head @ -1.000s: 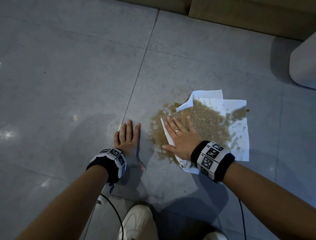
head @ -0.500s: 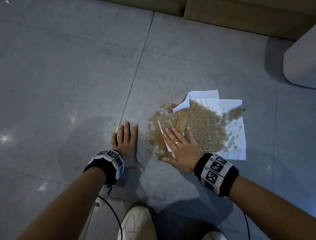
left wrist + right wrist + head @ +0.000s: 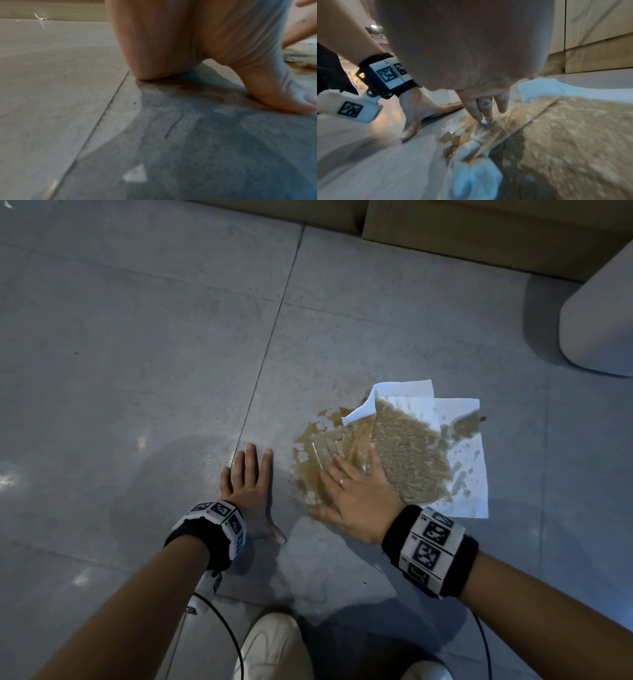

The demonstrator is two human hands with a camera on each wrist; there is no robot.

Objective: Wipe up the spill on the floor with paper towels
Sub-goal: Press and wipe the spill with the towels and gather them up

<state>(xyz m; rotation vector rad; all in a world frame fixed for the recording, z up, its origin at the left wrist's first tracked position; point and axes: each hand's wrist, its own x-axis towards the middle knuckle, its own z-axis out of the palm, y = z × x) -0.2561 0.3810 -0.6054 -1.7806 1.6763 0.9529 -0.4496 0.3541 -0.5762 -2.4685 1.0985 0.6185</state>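
A brown spill (image 3: 308, 470) spreads over the grey floor tile. White paper towels (image 3: 469, 474) lie over its right part, soaked brown in the middle (image 3: 573, 128), with one corner folded up. My right hand (image 3: 349, 491) presses flat on the towels' left edge, fingers straight and spread, a ring on one finger. My left hand (image 3: 246, 474) rests flat on the bare floor just left of the spill, fingers straight; the left wrist view shows its palm and thumb (image 3: 283, 94) on the tile. Wet liquid lies uncovered between the two hands.
A wooden cabinet base (image 3: 479, 231) runs along the far side. A pale rounded object (image 3: 603, 320) stands at the far right. My white shoes (image 3: 270, 645) are at the near edge, with a cable (image 3: 226, 628) beside them. A tile joint (image 3: 270, 337) runs away from the left hand.
My right hand has slid toward me and slightly left, dragging the towels' left edge with it, so more brown liquid shows beyond the fingers. The left hand has stayed planted.
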